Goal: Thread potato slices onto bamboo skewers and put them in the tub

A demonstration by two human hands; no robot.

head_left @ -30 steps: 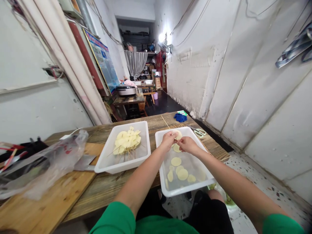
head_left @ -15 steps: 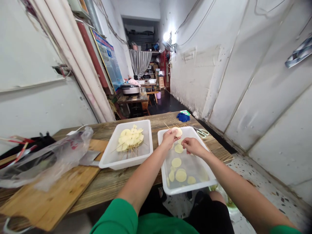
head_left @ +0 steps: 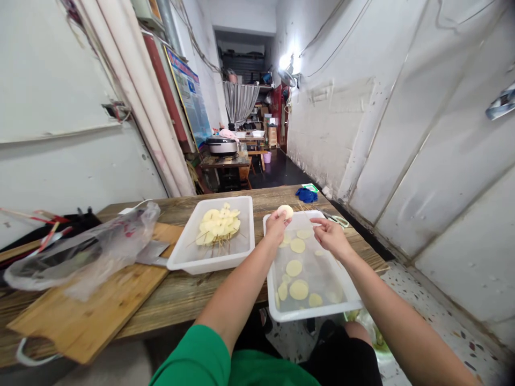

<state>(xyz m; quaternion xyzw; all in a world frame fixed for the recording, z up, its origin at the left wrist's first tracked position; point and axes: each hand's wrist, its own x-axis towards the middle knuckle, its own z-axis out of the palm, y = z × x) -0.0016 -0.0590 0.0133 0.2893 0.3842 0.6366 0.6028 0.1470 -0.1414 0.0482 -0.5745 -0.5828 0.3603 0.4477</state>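
Observation:
My left hand [head_left: 276, 227] pinches a pale yellow round potato slice [head_left: 285, 212] above the far end of the right white tray [head_left: 273, 300]. Just to its right, my right hand [head_left: 330, 235] is closed on a thin bamboo skewer [head_left: 306, 213], its tip pointing away and apart from the slice. Loose potato slices [head_left: 299, 289] lie spread over the floor of this tray. A second white tray [head_left: 185, 262], on the left, contains a heap of skewered slices [head_left: 219, 222] with their sticks poking out toward me.
A wooden cutting board [head_left: 96, 311] carries a cleaver [head_left: 151, 254] and a crumpled plastic bag [head_left: 92, 252] at left. Scissors [head_left: 340, 220] and a blue cloth [head_left: 306, 194] lie beyond the right tray, near more skewers. The right tray overhangs the table's front edge.
The skewer and the slice have come apart: my right hand has moved right and slightly up with the skewer, while my left hand has shifted slightly left with the slice. The view has turned slightly.

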